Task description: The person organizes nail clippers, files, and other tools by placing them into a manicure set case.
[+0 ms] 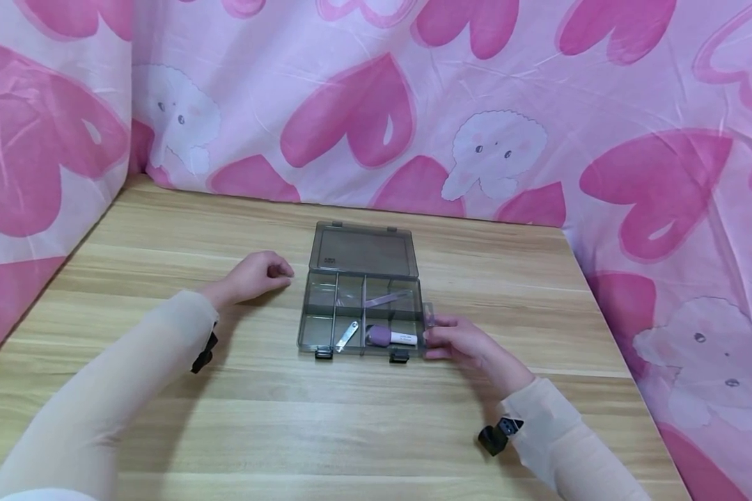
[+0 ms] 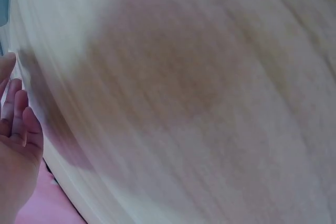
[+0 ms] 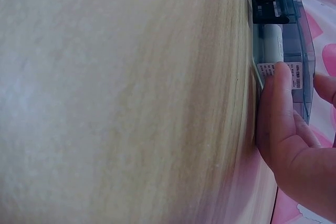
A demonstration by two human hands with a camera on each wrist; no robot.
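On the table lies a grey see-through compartment box (image 1: 299, 334), its lid (image 1: 366, 247) laid back behind it. Inside are a nail clipper (image 1: 347, 336), a purple-and-white bottle (image 1: 404, 339) and a purple strip (image 1: 385, 300). My right hand (image 1: 466, 342) is at the box's right side; the right wrist view shows its fairly straight fingers (image 3: 283, 95) along the wall, the thumb apart above. A small clear piece (image 1: 429, 313) shows at that edge by the thumb. To the left of the box, my left hand (image 1: 251, 278) is loosely curled and holds nothing.
Two black latches (image 1: 399, 356) stick out from the box's front. A label with a barcode (image 3: 296, 76) shows beside the right fingers. Pink heart-patterned cloth (image 1: 351, 104) hangs behind the wooden table (image 1: 276, 417) and along its sides.
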